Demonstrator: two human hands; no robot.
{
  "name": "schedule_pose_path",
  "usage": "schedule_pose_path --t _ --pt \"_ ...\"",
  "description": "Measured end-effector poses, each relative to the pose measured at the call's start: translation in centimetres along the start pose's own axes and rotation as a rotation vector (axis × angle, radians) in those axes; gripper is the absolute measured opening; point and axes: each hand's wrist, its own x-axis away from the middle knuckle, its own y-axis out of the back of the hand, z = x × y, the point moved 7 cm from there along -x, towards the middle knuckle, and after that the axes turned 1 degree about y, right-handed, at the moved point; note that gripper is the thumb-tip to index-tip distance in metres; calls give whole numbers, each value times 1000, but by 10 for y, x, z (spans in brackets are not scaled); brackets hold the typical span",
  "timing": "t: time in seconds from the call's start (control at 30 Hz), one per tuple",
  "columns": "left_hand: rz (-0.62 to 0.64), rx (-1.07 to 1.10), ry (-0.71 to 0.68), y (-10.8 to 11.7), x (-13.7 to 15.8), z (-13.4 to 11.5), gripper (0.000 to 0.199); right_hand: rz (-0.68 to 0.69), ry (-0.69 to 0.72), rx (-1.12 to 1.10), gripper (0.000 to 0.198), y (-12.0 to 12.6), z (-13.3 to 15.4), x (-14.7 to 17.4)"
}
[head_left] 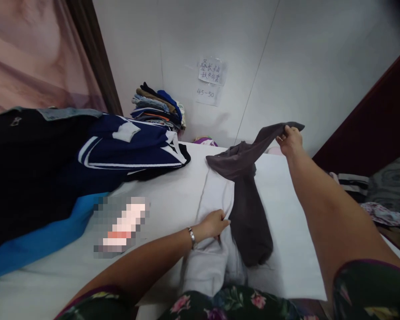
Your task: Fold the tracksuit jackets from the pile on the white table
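Observation:
A garment with dark grey-brown cloth (251,218) and a pale grey-white part (216,191) lies partly bunched on the white table. My right hand (290,138) pinches a raised end of the dark cloth, which stretches up and to the right from the bunch. Lower down, my left hand (213,223), with a bracelet at its wrist, grips the pale part near its edge, thumb against fingers. One dark length of cloth hangs toward me over the pale part's right side. Whether the pale part is lining or outer cloth I cannot tell.
Spread at the left lie black, navy-and-white (130,151) and bright blue garments (83,218). A blurred-out flat object (123,226) lies on the white table (163,189). A folded clothes stack (158,109) stands by the wall, below handwritten paper notes (210,73). More clothes (383,213) lie at right.

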Motion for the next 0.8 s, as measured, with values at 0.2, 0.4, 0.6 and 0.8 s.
schedule_pose_path --t 0.2,0.4,0.6,0.8 --pt "55 365 1 -4 13 12 28 190 38 80 37 8 -7 18" --pt "-66 443 -36 29 34 34 30 502 102 101 31 -26 9 84" --pt "-45 858 108 35 40 47 44 930 96 341 16 -22 -29 240" --pt "90 1168 185 33 40 40 59 1453 177 644 24 13 -86 367"
